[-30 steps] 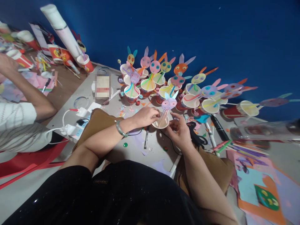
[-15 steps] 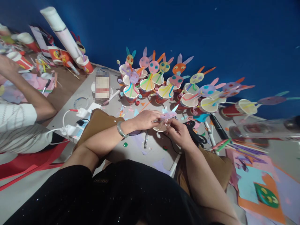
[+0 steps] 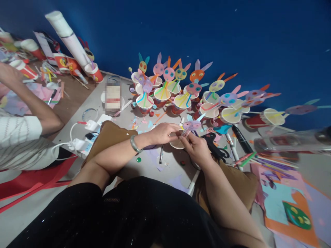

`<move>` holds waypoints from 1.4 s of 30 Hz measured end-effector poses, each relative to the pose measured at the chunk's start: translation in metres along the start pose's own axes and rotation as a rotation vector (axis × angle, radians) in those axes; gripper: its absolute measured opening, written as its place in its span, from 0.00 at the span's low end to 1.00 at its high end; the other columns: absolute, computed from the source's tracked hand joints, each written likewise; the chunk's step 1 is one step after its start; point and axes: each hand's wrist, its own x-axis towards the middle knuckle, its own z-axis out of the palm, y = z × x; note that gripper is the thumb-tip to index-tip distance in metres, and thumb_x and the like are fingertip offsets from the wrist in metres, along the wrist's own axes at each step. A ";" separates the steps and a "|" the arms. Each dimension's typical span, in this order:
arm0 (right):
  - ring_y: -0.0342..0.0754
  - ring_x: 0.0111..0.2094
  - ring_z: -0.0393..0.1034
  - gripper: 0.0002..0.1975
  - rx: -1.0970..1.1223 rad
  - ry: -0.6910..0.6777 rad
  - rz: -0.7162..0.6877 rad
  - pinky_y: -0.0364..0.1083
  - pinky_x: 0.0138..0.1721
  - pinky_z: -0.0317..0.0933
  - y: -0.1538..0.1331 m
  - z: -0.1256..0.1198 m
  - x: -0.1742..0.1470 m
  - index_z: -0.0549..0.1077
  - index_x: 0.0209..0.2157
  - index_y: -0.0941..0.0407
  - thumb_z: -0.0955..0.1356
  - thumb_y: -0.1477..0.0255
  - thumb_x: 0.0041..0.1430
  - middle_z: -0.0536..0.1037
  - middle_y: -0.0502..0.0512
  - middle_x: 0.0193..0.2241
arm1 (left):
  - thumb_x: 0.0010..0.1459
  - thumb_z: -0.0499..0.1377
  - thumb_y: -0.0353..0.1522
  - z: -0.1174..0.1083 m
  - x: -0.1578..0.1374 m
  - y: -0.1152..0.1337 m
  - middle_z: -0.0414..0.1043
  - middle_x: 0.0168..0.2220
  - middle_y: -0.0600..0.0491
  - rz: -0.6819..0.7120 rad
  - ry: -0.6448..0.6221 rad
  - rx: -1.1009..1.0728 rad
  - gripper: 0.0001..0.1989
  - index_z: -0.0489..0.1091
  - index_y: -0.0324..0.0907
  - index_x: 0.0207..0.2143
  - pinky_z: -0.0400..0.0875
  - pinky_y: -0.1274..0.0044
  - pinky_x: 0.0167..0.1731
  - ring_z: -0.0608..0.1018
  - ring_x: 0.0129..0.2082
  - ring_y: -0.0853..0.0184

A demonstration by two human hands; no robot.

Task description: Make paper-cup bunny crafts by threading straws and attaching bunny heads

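A lavender paper rabbit head point(image 3: 192, 125) with pale blue ears is between my hands, above a paper cup point(image 3: 176, 143) whose pale inside shows. My right hand point(image 3: 198, 148) is closed, thumb and fingers pinching at the rabbit's stem below the head. Coming from the left, my left hand point(image 3: 165, 133) has its fingers closed at the same stem, over the cup's rim; its fingertips are partly hidden. A pen point(image 3: 161, 154) lies on the table under my left hand. Beside my right hand is a black glue gun point(image 3: 216, 146).
Several red cups with paper rabbits point(image 3: 169, 77) stand along the blue wall. Brown cushions point(image 3: 110, 137) lie under my forearms. A power strip point(image 3: 94, 132) is at left, markers point(image 3: 241, 137) and coloured paper point(image 3: 276, 199) at right. Another person's arm point(image 3: 33, 103) reaches in at left.
The rabbit head has shifted slightly right and tilted, showing its face more to the camera. My right hand has moved a little down and left, uncovering more of the cup.
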 end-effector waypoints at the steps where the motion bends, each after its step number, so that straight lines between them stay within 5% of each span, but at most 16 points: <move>1: 0.44 0.19 0.59 0.20 0.003 -0.008 0.001 0.44 0.26 0.52 0.000 -0.001 0.000 0.75 0.33 0.55 0.62 0.56 0.67 0.70 0.50 0.18 | 0.65 0.62 0.33 0.000 0.000 -0.001 0.81 0.42 0.47 -0.001 -0.003 -0.023 0.08 0.79 0.38 0.37 0.71 0.75 0.45 0.82 0.44 0.62; 6: 0.44 0.20 0.57 0.18 0.034 -0.039 0.015 0.44 0.26 0.51 0.000 -0.005 0.001 0.75 0.33 0.55 0.63 0.57 0.67 0.69 0.49 0.19 | 0.60 0.66 0.31 0.000 -0.001 -0.006 0.83 0.44 0.45 -0.046 -0.008 -0.216 0.09 0.80 0.37 0.41 0.71 0.74 0.46 0.82 0.44 0.62; 15: 0.42 0.20 0.56 0.17 0.114 -0.001 0.061 0.44 0.27 0.50 0.002 -0.005 0.003 0.67 0.24 0.54 0.64 0.59 0.63 0.65 0.47 0.17 | 0.43 0.76 0.30 -0.012 -0.003 -0.011 0.75 0.57 0.41 -0.192 -0.076 -0.700 0.39 0.72 0.43 0.59 0.75 0.71 0.48 0.79 0.56 0.57; 24: 0.44 0.20 0.57 0.17 -0.020 -0.013 0.152 0.45 0.27 0.49 -0.003 -0.007 0.004 0.64 0.22 0.52 0.64 0.57 0.60 0.66 0.51 0.17 | 0.39 0.79 0.34 -0.014 -0.002 -0.013 0.80 0.38 0.48 -0.407 -0.089 -0.714 0.26 0.75 0.35 0.40 0.75 0.69 0.43 0.81 0.37 0.66; 42: 0.45 0.21 0.60 0.21 -0.019 -0.038 0.082 0.46 0.28 0.49 -0.004 -0.009 0.002 0.66 0.20 0.53 0.64 0.58 0.64 0.69 0.52 0.17 | 0.38 0.79 0.40 -0.007 -0.002 -0.017 0.79 0.33 0.51 -0.484 -0.013 -0.666 0.27 0.76 0.34 0.36 0.71 0.75 0.36 0.79 0.33 0.69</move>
